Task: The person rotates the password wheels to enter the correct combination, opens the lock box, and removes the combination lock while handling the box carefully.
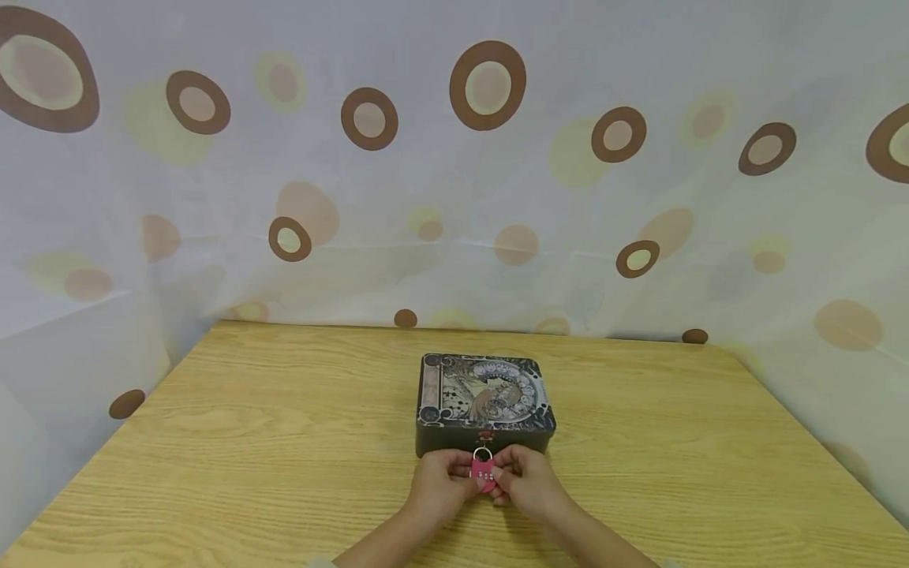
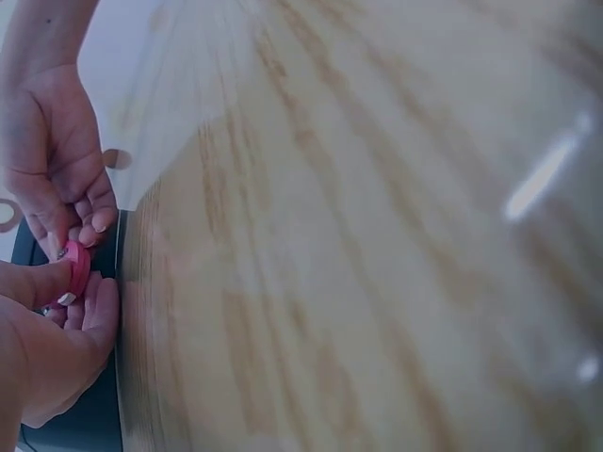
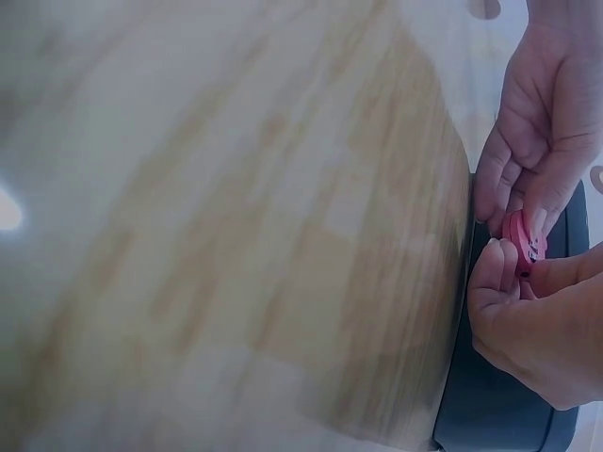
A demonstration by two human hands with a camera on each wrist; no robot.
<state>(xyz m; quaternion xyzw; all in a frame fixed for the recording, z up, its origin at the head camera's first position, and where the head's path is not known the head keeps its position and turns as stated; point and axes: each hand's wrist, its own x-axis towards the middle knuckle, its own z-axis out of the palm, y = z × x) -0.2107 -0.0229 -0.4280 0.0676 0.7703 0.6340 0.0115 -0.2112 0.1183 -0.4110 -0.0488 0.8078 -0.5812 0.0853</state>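
Observation:
A pink combination padlock [image 1: 483, 473] with number dials and a silver shackle hangs at the front of a dark decorated box [image 1: 490, 394]. The shackle reaches up to a small red-and-metal latch [image 1: 486, 436] on the box's front; whether it is locked I cannot tell. From the left, my left hand [image 1: 442, 483] pinches the padlock body between thumb and fingers. My right hand [image 1: 527, 480] pinches its other side, thumb on the front by the dials. In the right wrist view the pink padlock [image 3: 521, 240] sits between both hands, close against the box's dark side [image 3: 499, 405].
The box stands on a wood-grain table [image 1: 284, 442], near the middle. Behind the table and along its sides hangs a pale sheet [image 1: 426, 189] with brown, yellow and pink circles.

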